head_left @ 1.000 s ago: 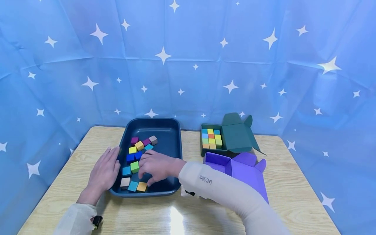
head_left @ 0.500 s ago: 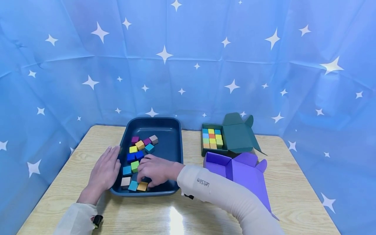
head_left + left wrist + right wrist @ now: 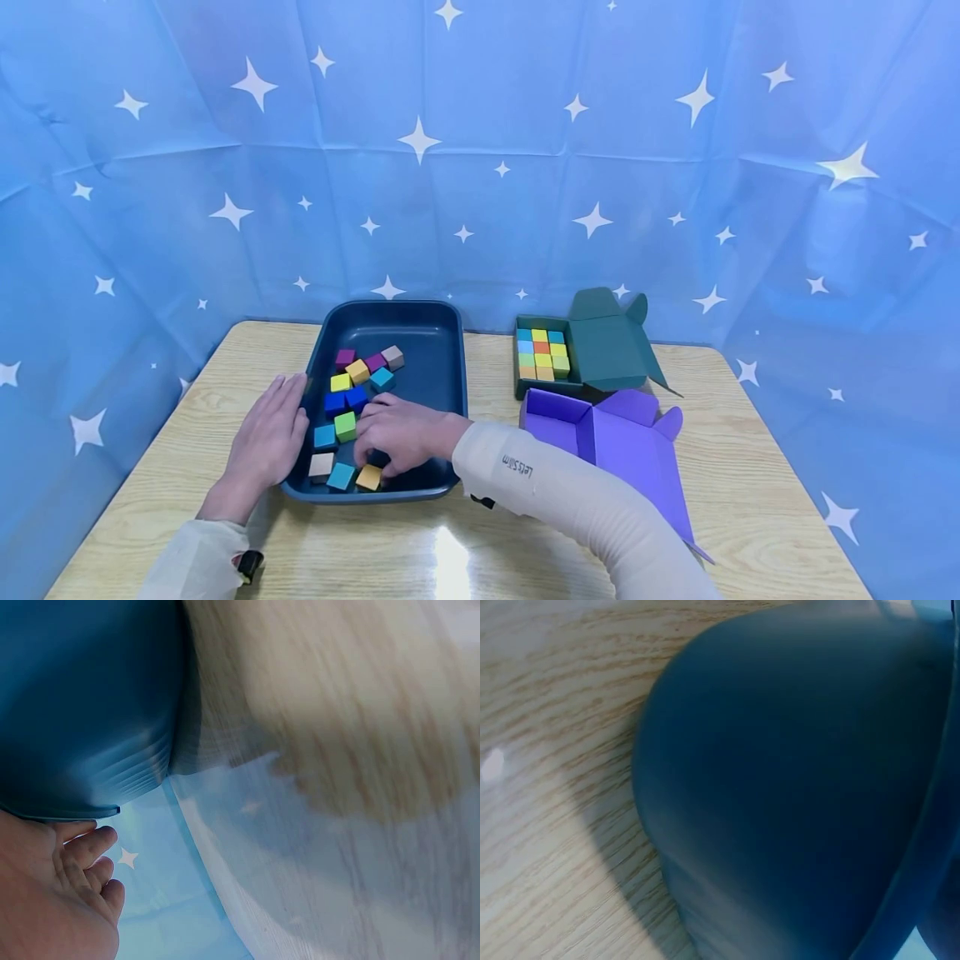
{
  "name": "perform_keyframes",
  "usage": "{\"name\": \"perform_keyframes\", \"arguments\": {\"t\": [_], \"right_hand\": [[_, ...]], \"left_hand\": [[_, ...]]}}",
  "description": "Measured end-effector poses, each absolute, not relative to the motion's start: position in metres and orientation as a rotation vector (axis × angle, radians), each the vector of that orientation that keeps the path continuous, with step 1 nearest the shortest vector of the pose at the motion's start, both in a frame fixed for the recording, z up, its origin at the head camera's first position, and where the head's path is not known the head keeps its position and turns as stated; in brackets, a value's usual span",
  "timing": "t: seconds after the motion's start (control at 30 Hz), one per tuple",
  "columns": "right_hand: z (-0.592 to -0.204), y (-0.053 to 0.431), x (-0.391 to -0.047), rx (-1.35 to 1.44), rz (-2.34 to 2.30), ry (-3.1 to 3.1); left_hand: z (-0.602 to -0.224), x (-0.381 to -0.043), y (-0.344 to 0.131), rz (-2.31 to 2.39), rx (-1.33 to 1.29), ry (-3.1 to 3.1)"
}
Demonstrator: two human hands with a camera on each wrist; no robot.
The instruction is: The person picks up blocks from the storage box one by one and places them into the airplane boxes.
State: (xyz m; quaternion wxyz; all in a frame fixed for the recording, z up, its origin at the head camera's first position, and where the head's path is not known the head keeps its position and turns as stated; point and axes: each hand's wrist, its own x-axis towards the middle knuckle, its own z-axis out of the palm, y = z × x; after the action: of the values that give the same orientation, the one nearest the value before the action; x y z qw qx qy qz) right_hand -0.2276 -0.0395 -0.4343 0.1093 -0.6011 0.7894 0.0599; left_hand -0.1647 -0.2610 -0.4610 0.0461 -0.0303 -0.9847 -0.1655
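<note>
My left hand (image 3: 266, 437) rests with straight fingers along the left rim of a dark blue tray (image 3: 435, 375). The left wrist view shows that hand (image 3: 71, 877) under the tray's lip. Over the tray's near half, my right hand (image 3: 401, 432) reaches down, fingers bent. Its thumb touches or nearly touches an orange cube (image 3: 368, 477); its palm side is hidden, so a pinch cannot be confirmed. Close by lie a teal cube (image 3: 341, 477), a light green cube (image 3: 345, 426) and a pale wooden cube (image 3: 321, 467). The right wrist view holds only the tray's outer wall (image 3: 780, 772) and wood.
More cubes lie further back in the tray, among them a yellow cube (image 3: 341, 382) and a grey cube (image 3: 392, 357). To the right, a dark green box (image 3: 618, 346) holds several coloured cubes, its lid open. In front of it stands an open purple box (image 3: 637, 450).
The right hand shifted slightly within the tray, uncovering a teal cube towards the back. The orange cube has turned and slid a little to the right. The left hand stays put.
</note>
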Motion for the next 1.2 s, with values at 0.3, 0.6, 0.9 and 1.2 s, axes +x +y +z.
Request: {"name": "perform_keyframes", "arguments": {"t": [0.3, 0.6, 0.9, 1.2], "right_hand": [[-0.435, -0.038, -0.228, -1.776, 0.179, 2.303], [-0.420, -0.034, -0.237, -1.722, 0.215, 2.360], [-0.398, -0.019, -0.251, -1.618, 0.159, 2.496], [-0.380, 0.021, -0.275, -1.475, 0.097, 2.670]], "left_hand": [[-0.463, -0.165, -0.261, -0.499, -0.092, -3.007], [-0.463, -0.164, -0.261, -0.491, -0.095, -2.992], [-0.463, -0.164, -0.260, -0.488, -0.103, -2.994], [-0.461, -0.163, -0.259, -0.470, -0.111, -2.998]]}}
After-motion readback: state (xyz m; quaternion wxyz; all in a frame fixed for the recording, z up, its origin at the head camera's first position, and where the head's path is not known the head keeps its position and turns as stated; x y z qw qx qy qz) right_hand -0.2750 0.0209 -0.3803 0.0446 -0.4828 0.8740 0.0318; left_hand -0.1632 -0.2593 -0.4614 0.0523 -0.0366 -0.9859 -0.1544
